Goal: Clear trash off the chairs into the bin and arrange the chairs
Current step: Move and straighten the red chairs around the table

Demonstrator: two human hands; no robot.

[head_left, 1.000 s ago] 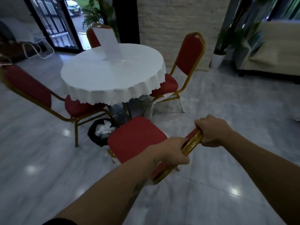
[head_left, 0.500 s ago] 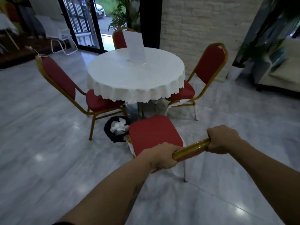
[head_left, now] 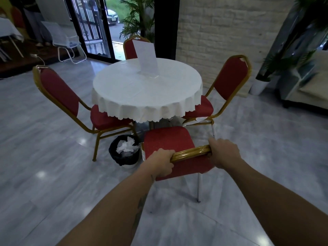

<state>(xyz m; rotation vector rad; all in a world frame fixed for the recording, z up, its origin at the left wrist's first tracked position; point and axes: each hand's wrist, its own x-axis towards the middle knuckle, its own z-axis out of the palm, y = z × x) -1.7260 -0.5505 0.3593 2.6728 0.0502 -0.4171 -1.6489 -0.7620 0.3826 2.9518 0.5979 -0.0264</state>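
Shiny grey marble floor [head_left: 53, 174], white brick wall [head_left: 221, 32] at 1 o'clock, glass door [head_left: 92, 27] at 11.

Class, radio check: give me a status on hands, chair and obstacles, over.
Left hand and right hand both clamped on near chair top rail. Seat faces table, not tucked in. Bin close at its left front corner.

Nothing here can be read. The white card [head_left: 147, 58] standing on the round surface [head_left: 147, 91] at upper centre of the frame looks blank. The number plate of the car [head_left: 112, 15] beyond the glass door, top centre, is probably too small and blurred to make out.
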